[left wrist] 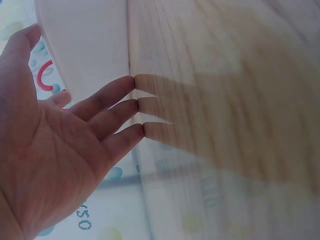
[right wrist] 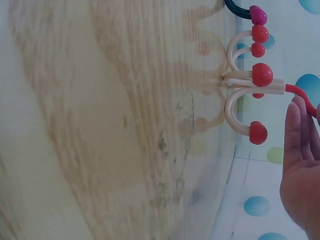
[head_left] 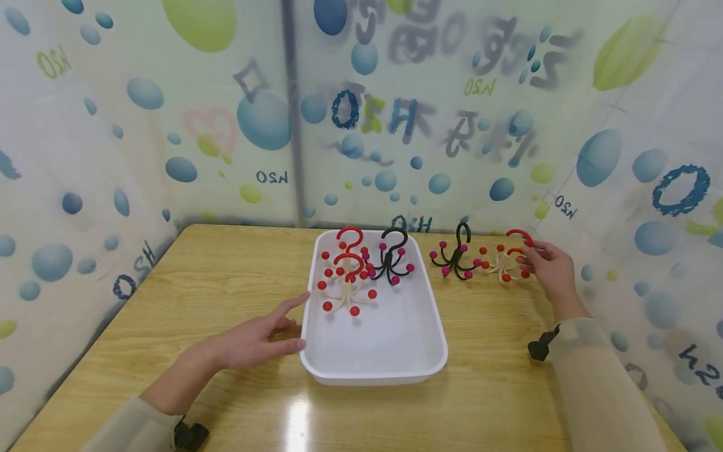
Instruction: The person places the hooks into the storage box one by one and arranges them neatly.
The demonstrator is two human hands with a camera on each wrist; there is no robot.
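My right hand (head_left: pixel 550 270) pinches the red hook end of a beige multi-arm hook hanger (head_left: pixel 501 267) with red ball tips. In the right wrist view this hanger (right wrist: pixel 272 86) stands on the table, and the fingers partly hide its hook. My left hand (head_left: pixel 248 342), fingers extended, touches the left rim of a white tray (head_left: pixel 390 342). In the left wrist view, fingertips of the left hand (left wrist: pixel 65 140) reach the tabletop beside the tray wall. Inside the tray are two beige hangers with red hooks, the nearer one (head_left: pixel 348 289) overlapping the other, and a black hanger (head_left: pixel 387 258) with magenta tips.
Another black hanger (head_left: pixel 456 256) with magenta tips stands on the wooden table (head_left: pixel 237 270), between the tray and the pinched hanger. Printed curtains (head_left: pixel 226 182) enclose the table at the back and sides.
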